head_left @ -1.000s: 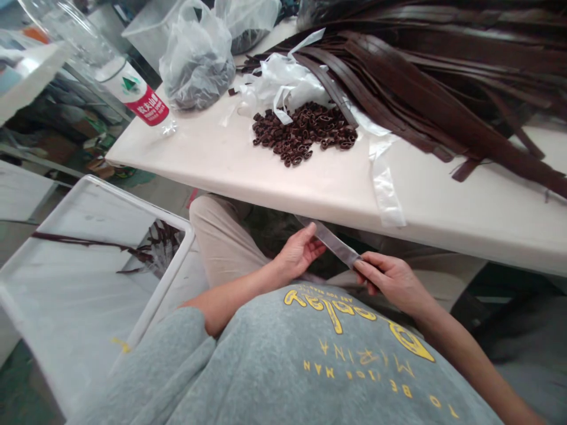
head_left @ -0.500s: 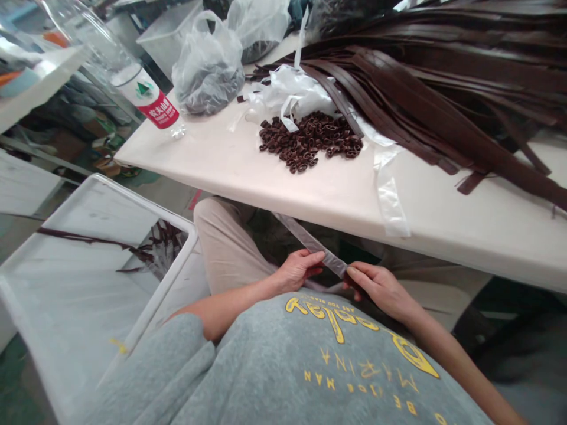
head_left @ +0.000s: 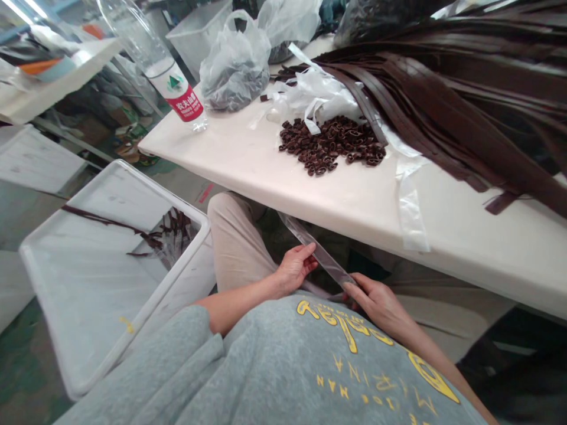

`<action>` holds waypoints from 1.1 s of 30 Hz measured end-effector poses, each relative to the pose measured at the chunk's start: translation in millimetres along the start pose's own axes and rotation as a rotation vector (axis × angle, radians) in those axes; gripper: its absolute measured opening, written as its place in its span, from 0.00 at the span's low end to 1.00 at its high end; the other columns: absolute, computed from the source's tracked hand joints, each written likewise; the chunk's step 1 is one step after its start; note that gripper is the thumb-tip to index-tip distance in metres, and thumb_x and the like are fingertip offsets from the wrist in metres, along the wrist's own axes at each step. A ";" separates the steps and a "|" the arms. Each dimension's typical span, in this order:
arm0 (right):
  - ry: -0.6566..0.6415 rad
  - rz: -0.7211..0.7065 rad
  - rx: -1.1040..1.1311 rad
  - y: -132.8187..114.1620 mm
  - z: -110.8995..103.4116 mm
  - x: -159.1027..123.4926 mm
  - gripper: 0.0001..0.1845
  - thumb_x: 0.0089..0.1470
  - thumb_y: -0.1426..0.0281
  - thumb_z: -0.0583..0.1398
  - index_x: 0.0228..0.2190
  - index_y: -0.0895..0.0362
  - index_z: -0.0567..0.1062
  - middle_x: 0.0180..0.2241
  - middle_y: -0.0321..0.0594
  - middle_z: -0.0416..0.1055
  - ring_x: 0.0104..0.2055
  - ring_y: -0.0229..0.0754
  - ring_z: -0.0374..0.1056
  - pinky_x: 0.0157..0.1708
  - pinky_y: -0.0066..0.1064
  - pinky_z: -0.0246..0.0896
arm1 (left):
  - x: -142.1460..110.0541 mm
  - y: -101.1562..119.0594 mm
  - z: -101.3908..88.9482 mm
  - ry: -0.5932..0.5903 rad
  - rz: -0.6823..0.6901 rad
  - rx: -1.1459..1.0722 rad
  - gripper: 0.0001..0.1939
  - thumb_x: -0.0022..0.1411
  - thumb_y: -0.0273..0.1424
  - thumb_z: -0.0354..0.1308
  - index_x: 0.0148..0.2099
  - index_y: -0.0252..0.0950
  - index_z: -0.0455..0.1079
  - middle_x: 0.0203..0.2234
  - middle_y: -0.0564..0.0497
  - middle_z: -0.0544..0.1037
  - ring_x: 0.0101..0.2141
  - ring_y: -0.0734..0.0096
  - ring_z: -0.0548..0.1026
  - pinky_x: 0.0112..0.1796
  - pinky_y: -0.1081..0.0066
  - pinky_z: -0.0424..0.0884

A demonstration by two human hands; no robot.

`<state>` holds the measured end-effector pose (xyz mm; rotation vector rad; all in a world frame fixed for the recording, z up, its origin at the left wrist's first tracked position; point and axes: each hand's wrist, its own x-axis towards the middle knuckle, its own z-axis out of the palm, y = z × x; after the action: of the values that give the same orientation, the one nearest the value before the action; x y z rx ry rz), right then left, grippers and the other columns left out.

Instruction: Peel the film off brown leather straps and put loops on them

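A long translucent plastic strip (head_left: 331,264) stretches slantwise over my lap, its far end passing beneath the table edge. My left hand (head_left: 296,269) pinches it partway along, thumb on top. Lower down, my right hand (head_left: 372,300) grips the strip between thumb and fingers; its other fingers are partly hidden. On the table beyond lies a heap of small dark brown loops (head_left: 330,144). White plastic strips (head_left: 316,94) are crumpled behind the heap, and one white strip (head_left: 411,203) hangs over the table's front edge.
A bundle of long dark brown strips (head_left: 443,112) covers the table's (head_left: 248,162) right back. A water bottle (head_left: 177,94) and a filled plastic bag (head_left: 234,68) stand at the left. Beside my leg is a white bin (head_left: 97,283) holding brown scraps (head_left: 175,233).
My hands first came closer together on the strip, then spread apart again along it. More of the strip now shows beyond my left hand. The view has shifted, moving the table rightward.
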<state>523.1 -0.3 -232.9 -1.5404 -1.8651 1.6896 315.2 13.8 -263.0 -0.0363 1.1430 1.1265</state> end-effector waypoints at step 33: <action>0.121 -0.072 -0.133 -11.3 16.5 24.6 0.20 0.61 0.55 0.52 0.25 0.53 0.71 0.17 0.32 0.68 0.16 0.38 0.64 0.19 0.29 0.57 | -8.6 -6.1 -8.7 -0.037 0.042 -0.003 0.22 0.37 0.38 0.78 0.35 0.33 0.80 0.32 0.48 0.81 0.30 0.75 0.74 0.31 0.76 0.67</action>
<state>494.3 10.4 -240.7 -1.5655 -1.9792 1.4352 313.9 0.3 -263.8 0.0059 1.1130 1.1615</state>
